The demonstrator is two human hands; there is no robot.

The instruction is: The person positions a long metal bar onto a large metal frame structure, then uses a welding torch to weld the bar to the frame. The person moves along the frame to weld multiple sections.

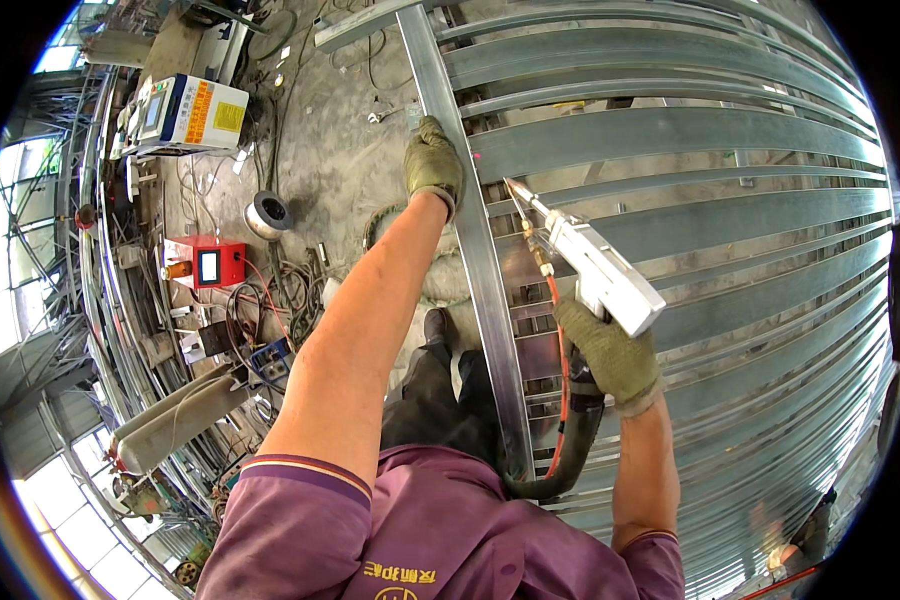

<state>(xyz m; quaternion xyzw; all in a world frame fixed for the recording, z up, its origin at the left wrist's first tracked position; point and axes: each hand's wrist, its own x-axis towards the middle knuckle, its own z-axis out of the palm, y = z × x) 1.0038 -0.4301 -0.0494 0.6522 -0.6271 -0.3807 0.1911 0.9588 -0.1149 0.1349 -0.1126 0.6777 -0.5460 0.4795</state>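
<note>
My left hand [433, 165], in an olive work glove, holds the outer edge of a long steel rail [485, 270] with its fingers curled against it. In my gloved right hand [613, 352] is a white handheld welding gun [600, 262], gripped by its handle. Its pointed metal tip comes close to the inner side of the rail, near the end of a flat steel bar [580, 132]; whether it touches, I cannot tell. A thin orange wire tube [558, 330] leads to the tip, and a thick black hose [572, 455] hangs below my right hand.
Many parallel bars extend right from the rail. On the left floor stand a white machine [202, 112], a red box with a screen [207, 262], a wire spool [268, 214], tangled cables [295, 290] and gas cylinders [180, 420]. Another person [805, 545] is at the lower right.
</note>
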